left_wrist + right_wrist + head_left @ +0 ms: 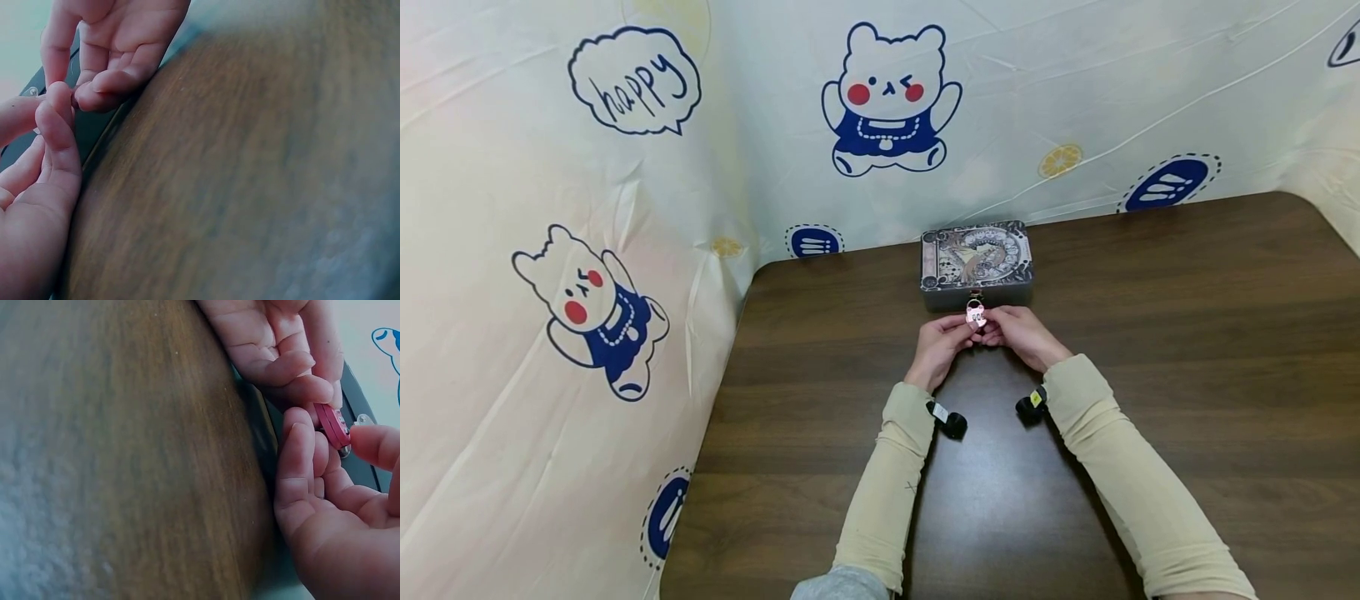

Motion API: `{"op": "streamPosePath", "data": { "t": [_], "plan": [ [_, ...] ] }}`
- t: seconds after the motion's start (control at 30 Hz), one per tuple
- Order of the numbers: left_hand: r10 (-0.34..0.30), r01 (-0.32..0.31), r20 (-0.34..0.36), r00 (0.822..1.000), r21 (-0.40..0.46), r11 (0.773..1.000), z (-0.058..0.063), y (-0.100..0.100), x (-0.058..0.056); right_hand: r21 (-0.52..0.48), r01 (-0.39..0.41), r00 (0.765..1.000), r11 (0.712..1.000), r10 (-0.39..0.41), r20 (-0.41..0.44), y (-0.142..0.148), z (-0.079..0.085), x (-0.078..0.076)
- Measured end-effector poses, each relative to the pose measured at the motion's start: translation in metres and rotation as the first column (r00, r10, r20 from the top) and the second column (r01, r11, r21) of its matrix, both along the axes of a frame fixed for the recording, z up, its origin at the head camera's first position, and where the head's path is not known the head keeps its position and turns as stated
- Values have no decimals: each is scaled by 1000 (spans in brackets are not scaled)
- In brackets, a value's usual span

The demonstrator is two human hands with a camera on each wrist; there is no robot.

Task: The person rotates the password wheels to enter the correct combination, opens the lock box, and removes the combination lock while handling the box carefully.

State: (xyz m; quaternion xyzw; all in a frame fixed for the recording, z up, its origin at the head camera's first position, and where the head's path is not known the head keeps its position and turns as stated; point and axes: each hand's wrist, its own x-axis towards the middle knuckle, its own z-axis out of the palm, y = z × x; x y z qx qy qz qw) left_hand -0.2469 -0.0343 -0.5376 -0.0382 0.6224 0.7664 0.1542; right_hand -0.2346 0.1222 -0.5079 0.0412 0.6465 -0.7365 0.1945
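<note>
A small pink padlock point(975, 316), shaped like an animal's head, hangs by its shackle at the front clasp point(975, 296) of a dark box point(977, 258). My left hand point(937, 350) pinches the padlock from the left, thumb and finger on its edge. From the other side, my right hand point(1024, 335) holds it between thumb and curled fingers. The right wrist view shows the padlock point(334, 427) edge-on, with small dials facing the right hand's digit. In the left wrist view the fingers mostly hide it.
The box's lid carries an ornate grey pattern. It stands near the far edge of a brown wooden table point(1187, 333). A pale cloth point(760, 108) printed with cartoon bears hangs behind and to the left. Small black cameras point(955, 426) are worn at both wrists.
</note>
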Motion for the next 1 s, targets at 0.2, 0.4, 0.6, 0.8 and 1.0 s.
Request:
{"op": "streamPosePath", "data": {
  "t": [0.2,0.4,0.6,0.8,1.0],
  "plan": [
    [5,-5,7,1000,-9,1000,0,0,-1,-62,-2,1000,998,3,19,1,2,1],
    [10,-10,14,1000,-9,1000,0,0,0,-45,-2,1000,999,2,13,1,1,1],
    [7,-7,13,1000,0,1000,0,0,0,-12,-1,1000,1000,0,-29,1,-1,3],
    [11,-11,9,1000,-11,1000,-1,0,0,47,14,998,999,-11,-64,-1,-3,3],
    [-3,3,10,1000,-7,1000,1,0,0,79,19,998,997,-14,-65,-2,1,5]
  ]
}}
